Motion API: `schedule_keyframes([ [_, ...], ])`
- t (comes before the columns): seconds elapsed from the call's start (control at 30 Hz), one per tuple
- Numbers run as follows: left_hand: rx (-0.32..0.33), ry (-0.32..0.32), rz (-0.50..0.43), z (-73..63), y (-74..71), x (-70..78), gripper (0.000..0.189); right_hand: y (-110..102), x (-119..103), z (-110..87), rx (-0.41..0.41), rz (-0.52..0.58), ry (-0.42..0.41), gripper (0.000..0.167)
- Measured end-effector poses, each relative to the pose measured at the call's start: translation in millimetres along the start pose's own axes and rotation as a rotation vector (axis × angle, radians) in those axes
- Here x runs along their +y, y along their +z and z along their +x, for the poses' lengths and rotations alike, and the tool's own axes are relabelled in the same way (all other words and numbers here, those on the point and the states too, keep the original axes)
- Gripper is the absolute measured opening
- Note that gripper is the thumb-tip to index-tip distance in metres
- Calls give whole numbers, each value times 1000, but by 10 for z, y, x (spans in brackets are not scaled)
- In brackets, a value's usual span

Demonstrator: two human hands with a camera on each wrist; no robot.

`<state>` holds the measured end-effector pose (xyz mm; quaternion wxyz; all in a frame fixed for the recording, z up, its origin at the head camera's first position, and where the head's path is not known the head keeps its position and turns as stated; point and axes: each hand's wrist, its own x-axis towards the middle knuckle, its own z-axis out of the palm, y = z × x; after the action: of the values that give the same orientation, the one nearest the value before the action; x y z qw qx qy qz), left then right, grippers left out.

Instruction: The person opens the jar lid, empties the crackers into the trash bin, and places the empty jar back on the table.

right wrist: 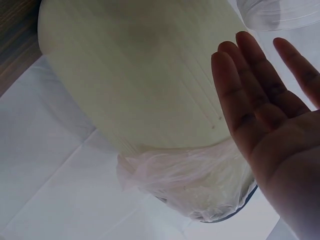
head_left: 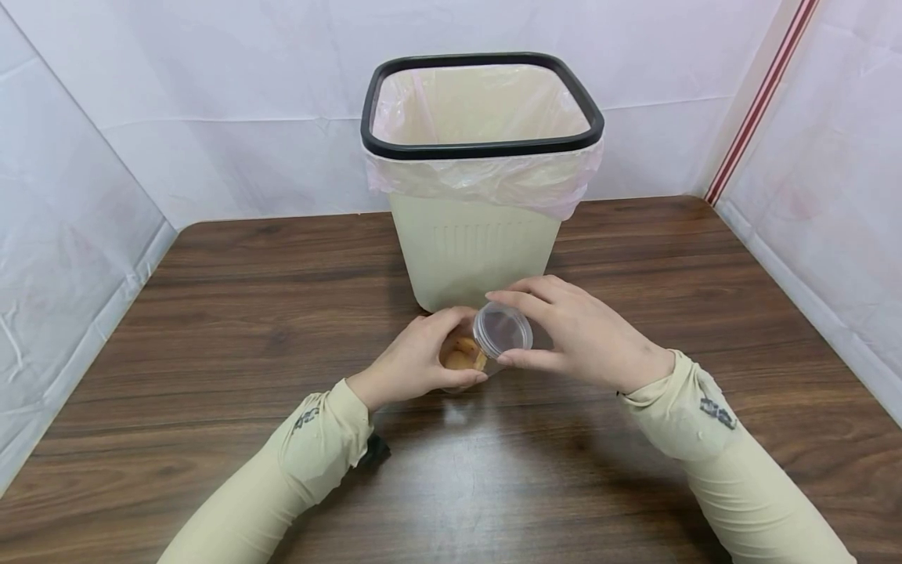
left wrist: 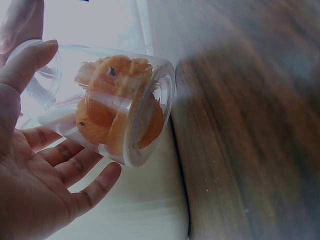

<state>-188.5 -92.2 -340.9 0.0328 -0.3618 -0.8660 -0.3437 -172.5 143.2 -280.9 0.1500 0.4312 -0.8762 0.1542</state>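
Observation:
My left hand [head_left: 414,359] grips a clear plastic jar [left wrist: 65,107], its thumb on one side near the mouth and its fingers round the other. Inside the jar are orange peels [left wrist: 117,107] with small dark spots, heaped toward the bottom. In the left wrist view the jar's base is right at the tabletop. Between thumb and fingers, my right hand [head_left: 581,337] holds a round clear lid [head_left: 504,329]. That lid is tilted beside the open mouth and partly covers the jar in the head view. Only the lid's edge [right wrist: 280,19] shows in the right wrist view, beyond the fingertips.
Just behind the hands stands a cream trash bin [head_left: 475,243] with a black rim [head_left: 486,149] and a pinkish plastic liner [head_left: 486,184]. A small dark object [head_left: 376,451] pokes out by the left sleeve. White sheeting [head_left: 247,86] surrounds the brown wood table [head_left: 282,282].

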Motion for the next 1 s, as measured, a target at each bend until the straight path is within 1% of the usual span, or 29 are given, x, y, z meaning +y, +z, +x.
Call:
schedule_keyframes([
  [0.2,7,8,7,-2,-2,3,60,-5,-8,2,-34,-35,95,61],
  [0.37,6,7,14,3,1,0,60,-7,-15,4,-54,-48,135,61],
  [0.73,3,-1,0,4,7,-8,59,7,-16,12,-67,-19,135,60],
  [1.0,6,1,9,8,15,-22,60,29,0,12,-59,-1,98,60],
])
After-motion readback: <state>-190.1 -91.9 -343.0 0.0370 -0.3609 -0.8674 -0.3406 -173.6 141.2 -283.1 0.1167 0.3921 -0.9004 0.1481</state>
